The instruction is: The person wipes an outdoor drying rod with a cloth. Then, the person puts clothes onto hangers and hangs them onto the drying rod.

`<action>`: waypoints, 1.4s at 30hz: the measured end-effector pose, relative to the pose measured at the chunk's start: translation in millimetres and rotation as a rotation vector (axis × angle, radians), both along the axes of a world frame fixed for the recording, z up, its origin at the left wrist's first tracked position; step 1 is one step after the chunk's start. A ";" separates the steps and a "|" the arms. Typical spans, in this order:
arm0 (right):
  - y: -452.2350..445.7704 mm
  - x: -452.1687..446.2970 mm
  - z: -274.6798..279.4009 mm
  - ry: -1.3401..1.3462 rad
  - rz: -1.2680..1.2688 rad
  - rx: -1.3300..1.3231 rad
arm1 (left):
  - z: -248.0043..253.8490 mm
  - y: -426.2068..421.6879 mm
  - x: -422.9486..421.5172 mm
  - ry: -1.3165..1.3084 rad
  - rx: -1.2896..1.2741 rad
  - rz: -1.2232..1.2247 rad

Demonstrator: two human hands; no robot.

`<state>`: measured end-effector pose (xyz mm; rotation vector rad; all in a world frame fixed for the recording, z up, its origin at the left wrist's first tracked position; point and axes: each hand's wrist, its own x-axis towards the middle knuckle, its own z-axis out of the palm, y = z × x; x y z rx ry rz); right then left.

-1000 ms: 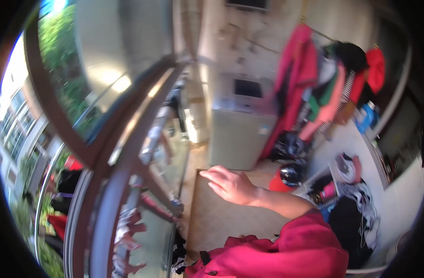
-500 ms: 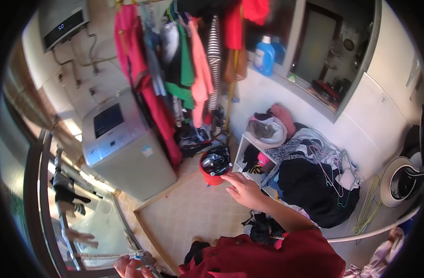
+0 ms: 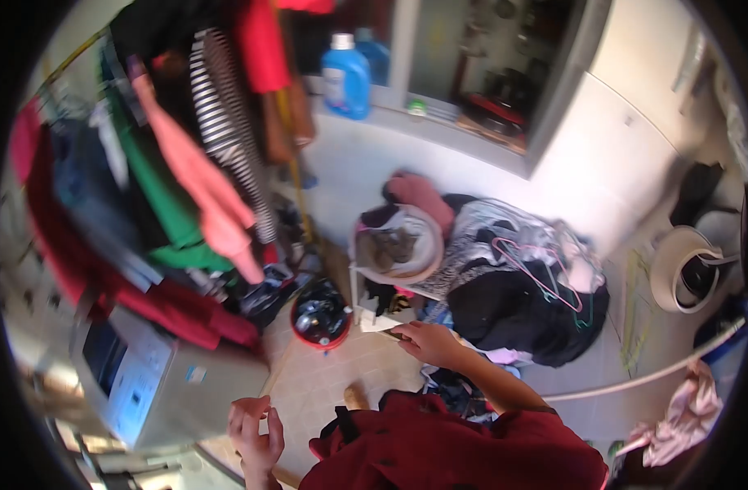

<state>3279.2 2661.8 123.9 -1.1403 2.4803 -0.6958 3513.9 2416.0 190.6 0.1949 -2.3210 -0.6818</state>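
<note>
My right hand (image 3: 429, 342) reaches out over the floor, fingers stretched loosely toward the lower corner of a white shelf unit (image 3: 380, 321). Whether its fingertips touch the shelf I cannot tell. Below and to the left, my left hand (image 3: 256, 429) is raised with fingers half bent and thumb apart, holding nothing visible. A red bucket (image 3: 322, 343) with dark, shiny contents stands on the floor left of the shelf. On top of the shelf sits a pale round basin (image 3: 433, 261) with cloth in it. Dark sleeves of clothing show inside the shelf.
Hanging clothes (image 3: 196, 184) fill the left, above a washing machine (image 3: 158, 384). A blue detergent bottle (image 3: 346, 82) stands on the window sill. Right of the basin lie a heap of dark clothes (image 3: 525, 314) and a pink hanger (image 3: 545, 273). A white pipe (image 3: 635, 384) curves along the right.
The view has swung right and down. My left hand has risen fully into view. My right hand now lies by the shelf's corner rather than near the bucket.
</note>
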 end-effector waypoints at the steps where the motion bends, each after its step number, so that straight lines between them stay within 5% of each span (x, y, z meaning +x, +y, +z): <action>1: 9.4 -6.0 -1.1 0.001 -0.081 0.031 | -2.7 -5.7 -22.3 -0.037 0.018 -0.046; 8: 118.4 -76.6 -51.4 -0.071 -0.662 0.130 | -2.1 -10.2 -133.1 -0.168 -0.016 -0.370; 14: 259.0 -163.0 -89.9 0.115 -1.041 0.076 | -17.7 7.8 -187.6 -0.252 -0.016 -0.349; 16: 301.3 -194.0 -97.6 0.263 -1.120 0.237 | -19.4 15.3 -210.2 -0.261 -0.046 -0.352; 20: 355.8 -239.7 -112.5 0.528 -1.190 0.172 | -17.6 33.2 -257.0 -0.319 -0.094 -0.380; 24: 379.1 -275.6 -126.5 0.616 -0.969 0.295 | -21.6 54.3 -298.5 -0.282 -0.138 -0.466; 25: 382.1 -280.1 -130.2 0.568 -1.075 0.415 | -23.8 57.7 -304.8 -0.294 -0.139 -0.479; 27: 373.9 -278.8 -109.3 0.659 -0.923 0.212 | -25.2 62.7 -315.7 -0.328 -0.130 -0.475; 29: 378.6 -279.2 -97.2 0.467 -0.873 -0.038 | -30.7 61.8 -321.4 -0.351 -0.122 -0.454; 31: 378.6 -268.6 -71.9 -0.068 -0.882 -0.581 | -41.8 57.2 -327.1 -0.357 -0.122 -0.433; 35: 376.1 -247.6 -11.1 -0.249 -0.872 -0.572 | -86.2 40.3 -338.8 -0.497 -0.152 -0.396; 38: 368.5 -240.1 16.5 -0.328 -0.878 -0.666 | -105.4 36.7 -350.0 -0.600 -0.397 -0.489; 40: 352.7 -235.4 29.8 -0.364 -0.860 -0.781 | -105.6 45.5 -356.4 -0.526 -0.611 -0.331; 42: 324.8 -232.9 43.2 -0.386 -0.815 -0.794 | -120.9 42.8 -364.2 -0.542 -0.592 -0.318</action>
